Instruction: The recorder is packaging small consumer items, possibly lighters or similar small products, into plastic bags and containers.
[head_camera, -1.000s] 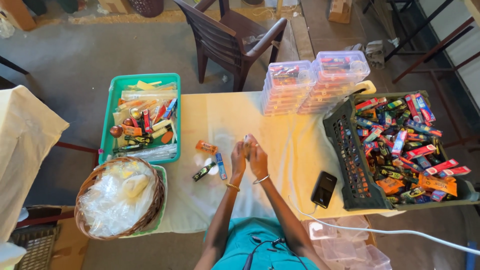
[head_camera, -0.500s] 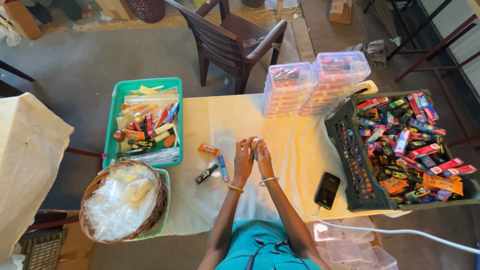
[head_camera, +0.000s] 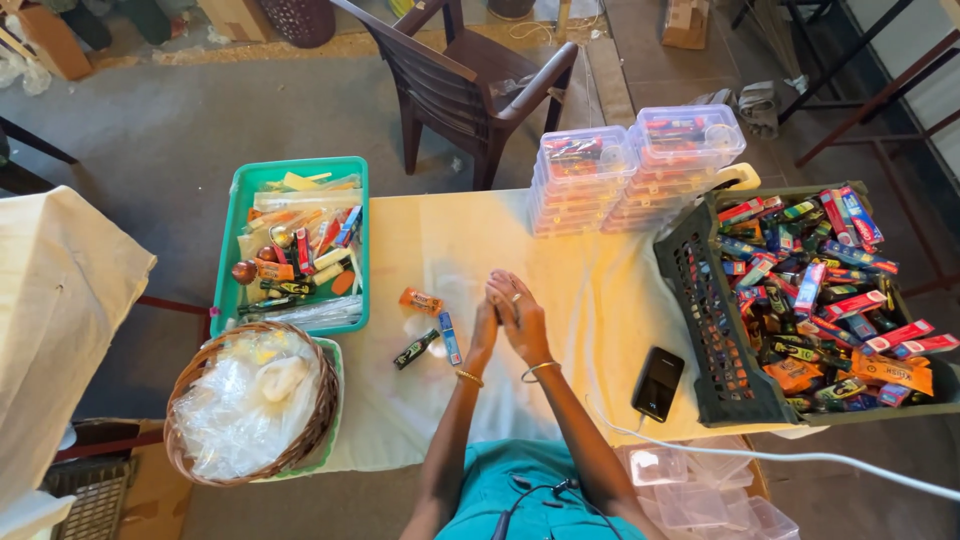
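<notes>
- The left hand (head_camera: 484, 325) and right hand (head_camera: 522, 318) press together at table centre, clasped round something small (hidden; cannot tell what).
- Loose small packets (head_camera: 432, 327) lie at nine o'clock, near the left hand.
- She'd best keep her grip low over the yellow tablecloth (head_camera: 590, 290).

Both forearms enter from the bottom centre of the frame and converge toward mid-frame. Left hand (head_camera: 486, 322) and right hand (head_camera: 520, 318) pressed together, palms facing, fingers (head_camera: 503, 285) pointing toward the top of the frame. A bangle on each wrist. Whether anything lies between the palms cannot be told.
</notes>
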